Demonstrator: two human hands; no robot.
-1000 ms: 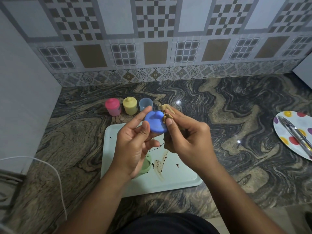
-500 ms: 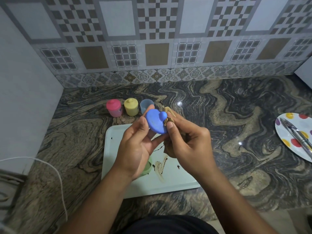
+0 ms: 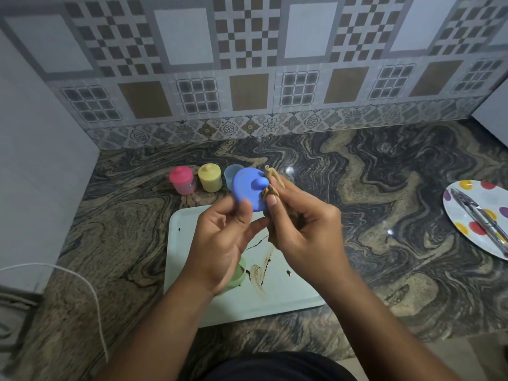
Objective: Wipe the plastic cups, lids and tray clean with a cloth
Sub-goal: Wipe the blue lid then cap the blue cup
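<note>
Left hand (image 3: 220, 243) held the blue lid (image 3: 248, 189) above the bench (image 3: 384, 182), pinched at its lower edge, knob facing the camera. Right hand (image 3: 302, 232) was curled round a bunched tan cloth (image 3: 272, 185), which touched the lid beside the knob. Below them lay the pale tray (image 3: 291, 292) with brown smears; a green cup (image 3: 237, 276) on it was partly hidden by the left wrist. Behind the tray stood the pink lidded cup (image 3: 182, 180), the yellow lidded cup (image 3: 209, 178) and the uncovered blue cup (image 3: 229, 174).

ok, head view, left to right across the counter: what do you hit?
white cable → pink cup → yellow cup → blue lid → spotted plate
</note>
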